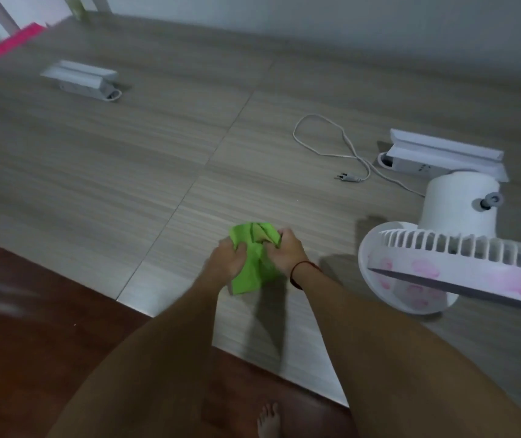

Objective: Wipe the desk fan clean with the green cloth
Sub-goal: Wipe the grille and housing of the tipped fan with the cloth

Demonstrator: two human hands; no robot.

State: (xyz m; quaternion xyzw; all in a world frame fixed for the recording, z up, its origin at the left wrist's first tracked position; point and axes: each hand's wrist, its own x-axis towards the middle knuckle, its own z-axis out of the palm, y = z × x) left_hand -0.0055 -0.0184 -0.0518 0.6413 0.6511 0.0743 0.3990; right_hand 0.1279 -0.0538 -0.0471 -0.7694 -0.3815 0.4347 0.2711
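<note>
The forearms (174,343) meet over the table (158,153); left hand (226,257) and right hand (287,251) both grip the bunched green cloth (253,267). The pink-smeared desk fan (426,248) stands just to the right, nearer the right hand.

Dim, cool, greyish light all round, with no hard glare, just a pale sheen on the worktop (126,153) along its near edge, left of the desk fan (461,203). The fan drops a soft shadow to its left; another sits under the green cloth (253,270). Far left of the fan the picture smears with blur, and straight lines bow towards the edges.
</note>
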